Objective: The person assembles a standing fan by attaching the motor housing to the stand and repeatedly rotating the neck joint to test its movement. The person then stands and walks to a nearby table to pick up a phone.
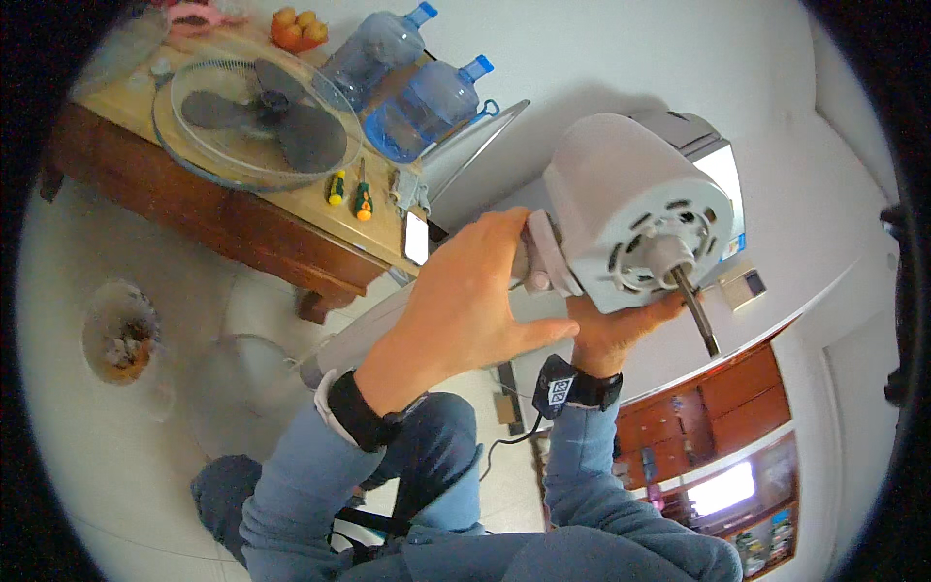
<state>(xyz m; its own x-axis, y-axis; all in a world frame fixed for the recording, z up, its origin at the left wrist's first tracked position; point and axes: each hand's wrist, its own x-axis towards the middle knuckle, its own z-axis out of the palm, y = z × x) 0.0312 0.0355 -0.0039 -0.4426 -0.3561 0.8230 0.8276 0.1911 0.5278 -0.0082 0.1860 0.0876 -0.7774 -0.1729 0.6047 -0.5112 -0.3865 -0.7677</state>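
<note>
In front of me is the grey-white motor head [621, 184] of a stand fan, with its bare metal shaft [696, 312] pointing down and to the right. My left hand [461, 301] wraps around the neck [538, 264] just behind the motor head. Its thumb stretches toward my other hand, and its fingertips are hidden behind the neck. From below, my right hand [616, 335] grips the motor head, with most of its fingers out of sight behind the housing. The fan's grey pole [373, 318] slants down to the left past my left wrist.
A wooden table [223, 247] at the left bears a fan guard with dark blades [315, 136], two screwdrivers [363, 202], a phone [416, 238] and two blue water bottles [422, 107]. A round bin [121, 335] stands on the floor. A wooden cabinet [698, 417] is at the right.
</note>
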